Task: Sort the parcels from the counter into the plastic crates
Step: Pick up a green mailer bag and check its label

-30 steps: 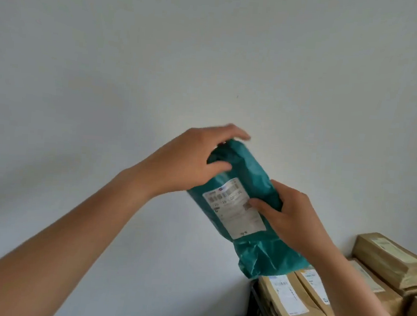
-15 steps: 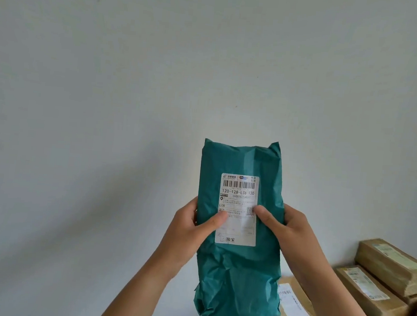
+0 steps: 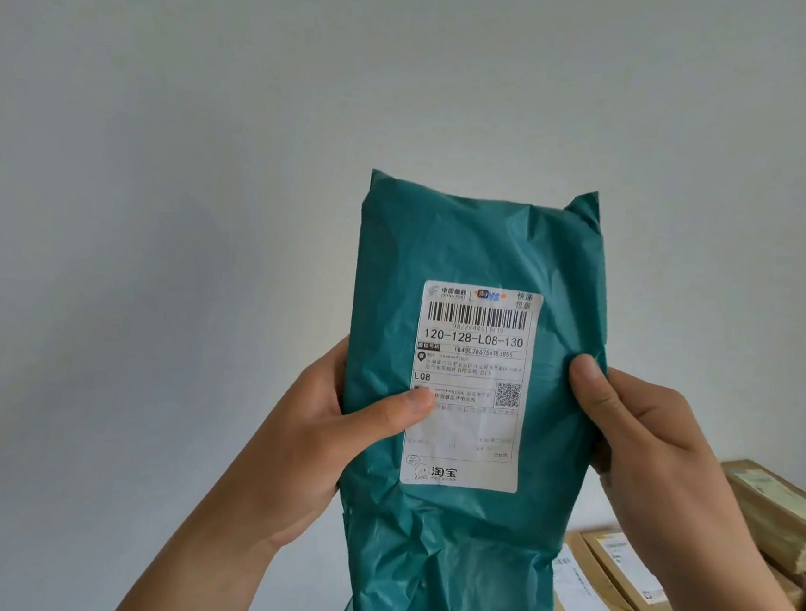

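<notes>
Wall [image 3: 163, 142], plain and pale, fills the left of our view and runs behind everything else. Moving right, our left hand [image 3: 313, 443] comes up from the lower edge and grips the left edge of the teal parcel [image 3: 483, 244]. Its thumb [image 3: 397, 411] lies across the front, the tip touching the lower left part of the white shipping label [image 3: 475, 340]. The fingers go round behind the bag, where we cannot see them.

We hold the parcel upright in the air in front of the wall, right of the middle of the view, with the label facing us. It is a crinkled plastic mailer bag, and its creased lower end runs out of the bottom of the view. The label carries a barcode, the code 120-128-L08-130, the mark L08 and a small QR square. The finer print is too small for us to read.

Further right, our right hand [image 3: 641, 435] grips the parcel's right edge at about the same height. Its thumb presses on the front beside the label without touching it, and the fingers wrap round behind.

At the lower right, behind our right wrist, brown parcels [image 3: 599, 605] with white labels lie packed side by side. A stacked brown parcel [image 3: 780, 513] sits above them near the right edge. We cannot tell what they rest in.
</notes>
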{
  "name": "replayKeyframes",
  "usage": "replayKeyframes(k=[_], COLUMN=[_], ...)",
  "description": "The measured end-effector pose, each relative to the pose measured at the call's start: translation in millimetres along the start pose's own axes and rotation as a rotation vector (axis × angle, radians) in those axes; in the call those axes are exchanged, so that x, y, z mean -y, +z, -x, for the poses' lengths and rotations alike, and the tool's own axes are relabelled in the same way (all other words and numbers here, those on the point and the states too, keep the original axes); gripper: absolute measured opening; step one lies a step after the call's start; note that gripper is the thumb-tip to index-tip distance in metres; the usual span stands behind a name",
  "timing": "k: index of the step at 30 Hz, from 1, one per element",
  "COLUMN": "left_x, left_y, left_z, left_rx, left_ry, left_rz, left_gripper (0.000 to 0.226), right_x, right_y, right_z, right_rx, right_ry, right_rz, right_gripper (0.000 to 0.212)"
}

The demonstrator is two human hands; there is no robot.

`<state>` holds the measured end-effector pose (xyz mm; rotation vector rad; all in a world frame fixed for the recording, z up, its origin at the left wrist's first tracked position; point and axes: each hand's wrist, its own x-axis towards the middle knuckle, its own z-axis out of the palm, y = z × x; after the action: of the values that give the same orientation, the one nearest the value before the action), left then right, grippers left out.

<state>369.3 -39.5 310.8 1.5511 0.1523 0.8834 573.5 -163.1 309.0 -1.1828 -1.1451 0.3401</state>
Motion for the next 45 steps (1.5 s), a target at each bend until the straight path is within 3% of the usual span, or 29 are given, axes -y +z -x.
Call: replayKeyframes(k=[6, 15, 22, 27, 31, 37, 41, 43, 45], left_x=[-13, -19, -14, 10, 38, 67, 81, 96, 118], left_y=[5, 3, -2, -15, -29, -45, -52, -49, -42], left_z=[6, 14, 14, -6, -26, -40, -41, -39, -38], left_rx=[-0.037, -0.049, -0.041, -0.073, -0.133, -0.166, -0.112, -0.048, 0.005], left_ry=[0.034, 0.064, 0.069, -0.029, -0.133, -0.216, -0.266, -0.310, -0.353], left_rz=[0.024, 0.022, 0.053, 0.086, 0.085, 0.123, 0.098, 0.060, 0.029], left_gripper=[0.033, 0.033, 0.033, 0.041, 0.042, 0.047, 0.046, 0.046, 0.045], right_x=[19, 22, 19, -14, -41, -69, -75, -82, -99], right_y=[2, 2, 5, 14, 25, 30, 23, 17, 8], right_z=[7, 12, 10, -18, -43, -63, -62, -52, -42], right_rx=[-0.019, 0.011, 0.004, 0.059, 0.079, 0.179, 0.243, 0.297, 0.224], right_ry=[-0.080, -0.135, -0.155, -0.028, 0.134, 0.222, 0.326, 0.382, 0.420], right_rz=[-0.019, -0.021, 0.003, 0.035, -0.029, 0.056, 0.030, 0.017, 0.014], right_gripper=[0.064, 0.081, 0.075, 0.087, 0.059, 0.070, 0.044, 0.040, 0.041])
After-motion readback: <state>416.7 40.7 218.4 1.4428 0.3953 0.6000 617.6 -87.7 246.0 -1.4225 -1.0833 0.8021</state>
